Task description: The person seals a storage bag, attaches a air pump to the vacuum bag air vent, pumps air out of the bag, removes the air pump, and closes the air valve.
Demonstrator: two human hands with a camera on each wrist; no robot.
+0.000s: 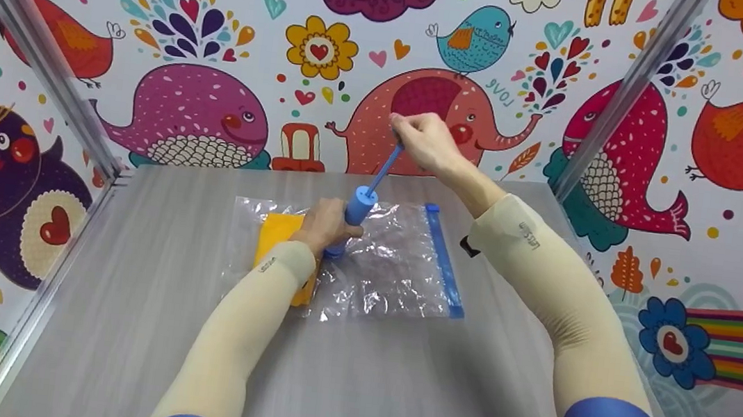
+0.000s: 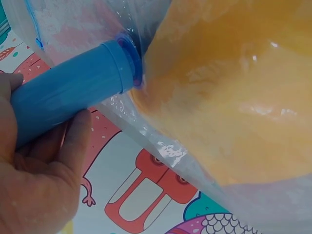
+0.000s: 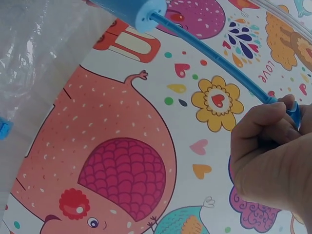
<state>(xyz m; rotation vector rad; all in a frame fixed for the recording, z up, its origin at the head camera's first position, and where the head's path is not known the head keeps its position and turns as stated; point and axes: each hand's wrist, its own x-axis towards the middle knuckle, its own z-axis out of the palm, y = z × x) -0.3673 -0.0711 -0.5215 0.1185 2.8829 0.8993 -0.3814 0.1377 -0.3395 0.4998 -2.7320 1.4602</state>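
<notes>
Fingers of the left hand are wrapped around the blue pump set on the clear bag, near the far edge of the desk; its extended rod is gripped by the right hand. Air removal is judged unfinished, the bag being left slack. The yellow bundle inside is partly covered by the left sleeve.

A grey table with faint streaks carries a clear plastic bag. A blue strip runs along the bag's right edge.
</notes>
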